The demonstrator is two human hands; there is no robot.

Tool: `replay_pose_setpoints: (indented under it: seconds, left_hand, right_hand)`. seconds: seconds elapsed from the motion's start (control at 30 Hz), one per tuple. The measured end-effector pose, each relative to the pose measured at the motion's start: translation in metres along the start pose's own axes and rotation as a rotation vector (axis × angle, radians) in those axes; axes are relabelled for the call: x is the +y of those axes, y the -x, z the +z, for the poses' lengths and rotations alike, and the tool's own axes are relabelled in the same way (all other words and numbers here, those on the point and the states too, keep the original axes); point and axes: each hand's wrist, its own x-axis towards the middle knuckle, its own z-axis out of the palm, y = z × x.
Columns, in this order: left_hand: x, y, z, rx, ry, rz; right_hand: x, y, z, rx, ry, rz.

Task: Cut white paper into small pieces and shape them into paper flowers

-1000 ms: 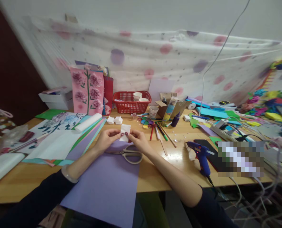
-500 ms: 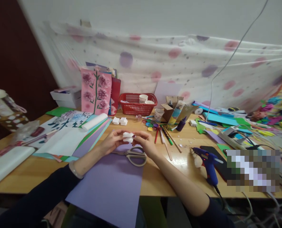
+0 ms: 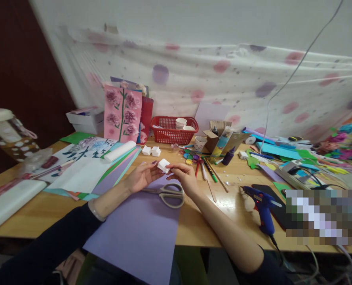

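A small folded piece of white paper (image 3: 163,165) is pinched at its right edge by my right hand (image 3: 186,178). My left hand (image 3: 143,176) lies just left of it, palm up with its fingers apart; whether its fingertips touch the paper I cannot tell. Beneath the hands lie scissors (image 3: 167,194), their blades pointing left and partly under my left hand. They rest on a purple sheet (image 3: 137,233) that hangs over the table's front edge. Two small stacks of similar white paper (image 3: 155,151) sit on the table beyond my left hand.
A blue glue gun (image 3: 261,209) lies to the right, its cord running over the edge. Behind are a red basket (image 3: 174,136), a paper cup (image 3: 200,143) and several pens (image 3: 210,172). Coloured sheets (image 3: 116,174) and a white roll (image 3: 120,151) lie left.
My left hand has come away from the white paper and opened. The paper, now tilted with its flat face showing, stays in my right hand. The view has shifted slightly.
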Motion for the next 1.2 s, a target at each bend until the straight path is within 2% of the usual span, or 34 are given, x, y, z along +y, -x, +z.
replay_pose_setpoints:
  seconds: [0.13, 0.3, 0.37, 0.53, 0.63, 0.77, 0.83, 0.93, 1.0, 1.07, 1.2]
  left_hand:
    - [-0.010, 0.002, 0.004, 0.024, -0.108, 0.076]
    - [-0.020, 0.005, 0.010, 0.135, -0.011, 0.145]
    - [-0.023, 0.006, 0.011, 0.177, 0.033, 0.162]
    - [-0.027, 0.005, 0.008, 0.218, 0.004, 0.204]
    - [-0.027, 0.004, 0.008, 0.198, 0.003, 0.237]
    - [-0.023, 0.003, 0.012, 0.189, 0.006, 0.275]
    - [-0.022, 0.004, 0.014, 0.209, -0.036, 0.285]
    - [-0.020, 0.006, 0.014, 0.260, -0.237, 0.340]
    - [-0.020, 0.007, 0.013, 0.282, -0.425, 0.409]
    - [-0.020, 0.007, 0.011, 0.301, -0.552, 0.458]
    - [-0.021, 0.004, 0.006, 0.324, -0.569, 0.496]
  right_hand:
    - [-0.001, 0.004, 0.001, 0.029, 0.096, -0.075]
    - [0.004, 0.010, 0.001, 0.012, 0.521, -0.350]
    - [0.008, 0.012, 0.000, -0.009, 0.619, -0.429]
    - [0.013, 0.014, 0.001, -0.037, 0.734, -0.521]
    - [0.011, 0.014, 0.002, -0.036, 0.805, -0.546]
    - [0.006, 0.014, 0.003, -0.023, 0.755, -0.610]
    - [0.003, 0.015, 0.004, 0.032, 0.655, -0.584]
    - [-0.001, 0.013, 0.005, 0.118, 0.519, -0.416]
    - [-0.003, 0.012, 0.006, 0.109, 0.509, -0.324]
    - [-0.002, 0.010, 0.006, 0.091, 0.530, -0.288]
    - [0.003, 0.008, 0.007, 0.105, 0.488, -0.244]
